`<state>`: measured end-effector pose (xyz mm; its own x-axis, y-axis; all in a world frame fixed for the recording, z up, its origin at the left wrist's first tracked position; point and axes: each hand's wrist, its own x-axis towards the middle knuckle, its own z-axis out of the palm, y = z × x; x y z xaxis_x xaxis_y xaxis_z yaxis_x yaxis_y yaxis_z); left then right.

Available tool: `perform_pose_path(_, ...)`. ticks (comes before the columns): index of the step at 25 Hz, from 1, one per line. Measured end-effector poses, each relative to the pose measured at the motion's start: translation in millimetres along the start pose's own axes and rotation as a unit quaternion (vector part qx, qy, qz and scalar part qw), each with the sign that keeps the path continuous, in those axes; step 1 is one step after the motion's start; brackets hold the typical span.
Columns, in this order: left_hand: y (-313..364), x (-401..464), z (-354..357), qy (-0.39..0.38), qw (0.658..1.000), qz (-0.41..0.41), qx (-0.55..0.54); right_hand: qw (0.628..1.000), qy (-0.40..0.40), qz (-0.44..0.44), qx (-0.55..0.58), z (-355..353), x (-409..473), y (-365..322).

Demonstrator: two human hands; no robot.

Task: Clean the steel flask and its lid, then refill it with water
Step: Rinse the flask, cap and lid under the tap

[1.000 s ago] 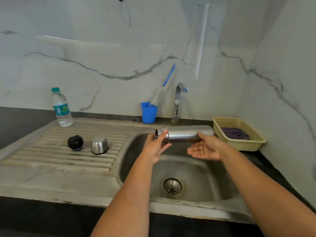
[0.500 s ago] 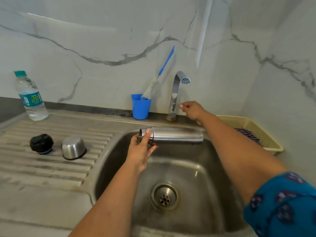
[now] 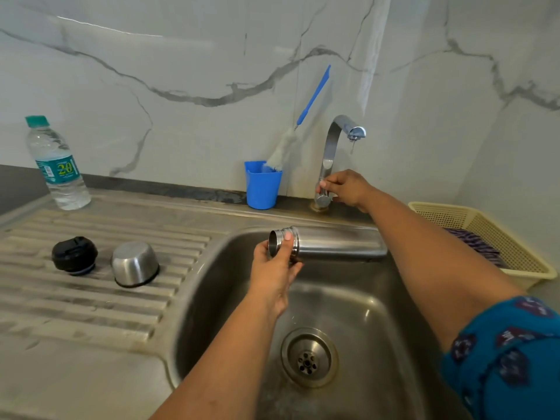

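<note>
The steel flask [image 3: 336, 245] lies horizontal over the sink basin [image 3: 363, 313], its open mouth pointing left. My left hand [image 3: 274, 268] grips it at the neck. My right hand [image 3: 345, 187] is closed on the tap handle at the base of the chrome tap [image 3: 328, 153]; a little water drips from the spout. On the ribbed drainboard [image 3: 91, 298] at the left stand the black stopper [image 3: 74, 255] and the steel cup lid [image 3: 135, 263], upside down.
A blue cup [image 3: 262, 186] holding a blue-handled bottle brush [image 3: 303, 116] stands left of the tap. A plastic water bottle [image 3: 56, 165] stands at the back left. A yellow basket [image 3: 491, 237] with a purple scrubber sits right of the sink. The marble wall is close behind.
My right hand left the flask's base, reached to the tap and now grips its handle. Water has begun dripping from the spout. My left hand keeps the flask horizontal.
</note>
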<state>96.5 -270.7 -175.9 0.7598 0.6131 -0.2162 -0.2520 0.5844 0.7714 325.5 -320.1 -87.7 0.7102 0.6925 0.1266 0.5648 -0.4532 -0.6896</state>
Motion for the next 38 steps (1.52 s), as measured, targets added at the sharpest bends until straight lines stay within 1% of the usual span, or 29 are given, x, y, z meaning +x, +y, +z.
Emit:
perform_pose_path(4, 0.3, 2.7, -0.6, 0.000, 1.000, -0.007, -0.014, 0.998, -0.015, -0.026, -0.051, -5.1, 1.1, -6.4)
perform_pose_path(6, 0.8, 3.6, -0.8, 0.008, 1.000, -0.010, -0.022, 0.999, -0.028, -0.009, -0.041, -5.3, 0.0, -7.2)
perform_pose_path(7, 1.0, 4.6, -0.7, 0.010, 0.999, -0.012, -0.028, 1.000, -0.025, 0.005, -0.017, -3.8, -3.4, -7.0)
perform_pose_path(9, 2.8, 4.7, 0.0, 0.016, 0.999, -0.018, -0.048, 0.998, 0.018, 0.028, 0.053, -2.6, -15.2, -3.5)
perform_pose_path(10, 4.1, 4.2, -0.2, 0.020, 0.998, -0.021, -0.062, 0.996, 0.053, 0.034, 0.064, -3.0, -25.2, -1.1)
perform_pose_path(11, 5.4, 3.9, -0.5, 0.021, 0.996, -0.023, -0.079, 0.995, 0.081, 0.037, 0.040, -3.3, -37.6, 2.1)
perform_pose_path(12, 7.4, 4.1, -0.7, 0.019, 0.994, -0.026, -0.100, 0.995, 0.092, 0.034, -0.010, -3.5, -50.0, 6.2)
perform_pose_path(14, 12.2, 4.5, -1.7, 0.011, 0.990, -0.026, -0.140, 0.987, 0.064, 0.014, -0.148, -0.3, -75.9, 10.3)
perform_pose_path(16, 13.1, 6.4, -2.0, 0.006, 0.987, -0.027, -0.159, 0.950, 0.042, -0.017, -0.310, 13.2, -96.9, 4.7)
perform_pose_path(17, 12.0, 6.7, -0.3, 0.005, 0.986, -0.032, -0.161, 0.929, 0.055, -0.040, -0.364, 26.3, -102.3, 0.6)
perform_pose_path(18, 10.1, 5.8, 1.8, 0.003, 0.986, -0.038, -0.160, 0.914, 0.075, -0.073, -0.392, 42.1, -107.0, -4.9)
perform_pose_path(20, 7.1, 3.2, 6.1, 0.002, 0.985, -0.054, -0.164, 0.895, 0.103, -0.159, -0.404, 70.0, -115.6, -18.8)
perform_pose_path(22, 8.2, 1.0, 8.4, 0.007, 0.984, -0.056, -0.169, 0.868, 0.093, -0.244, -0.423, 76.0, -119.5, -18.5)
perform_pose_path(23, 9.4, 1.3, 8.4, 0.005, 0.985, -0.051, -0.165, 0.862, 0.083, -0.262, -0.426, 64.6, -119.0, -10.3)
perform_pose_path(24, 10.2, 2.4, 7.7, 0.003, 0.987, -0.049, -0.155, 0.868, 0.082, -0.248, -0.422, 46.4, -119.3, 0.6)
perform_pose_path(26, 10.2, 2.4, 7.0, -0.001, 0.990, -0.054, -0.131, 0.896, 0.104, -0.141, -0.409, 8.6, -119.0, 22.5)
perform_pose_path(27, 9.1, 1.3, 8.2, -0.005, 0.991, -0.056, -0.123, 0.897, 0.115, -0.091, -0.417, -0.7, -120.5, 27.2)
perform_pose_path(28, 7.4, 0.7, 10.4, -0.008, 0.992, -0.058, -0.115, 0.895, 0.116, -0.075, -0.424, 2.9, -121.9, 24.5)
perform_pose_path(29, 4.6, 0.8, 11.9, -0.010, 0.992, -0.058, -0.108, 0.893, 0.112, -0.100, -0.424, 16.1, -122.7, 16.1)
perform_pose_path(31, 0.3, -0.4, 14.8, -0.017, 0.994, -0.056, -0.095, 0.899, 0.081, -0.179, -0.391, 52.8, -125.5, -3.6)
perform_pose_path(33, -0.8, 0.0, 15.5, -0.018, 0.995, -0.049, -0.089, 0.906, 0.060, -0.220, -0.356, 64.7, -127.9, -8.3)
perform_pose_path(34, -0.3, 1.5, 13.8, -0.021, 0.995, -0.042, -0.088, 0.908, 0.064, -0.218, -0.351, 53.0, -127.4, -4.1)
perform_pose_path(37, 4.7, 7.0, 6.5, -0.028, 0.994, -0.039, -0.098, 0.905, 0.097, -0.118, -0.397, 6.3, -124.3, 20.6)
perform_pose_path(38, 5.3, 8.7, 5.6, -0.032, 0.993, -0.043, -0.104, 0.902, 0.101, -0.103, -0.407, -1.8, -122.3, 26.1)
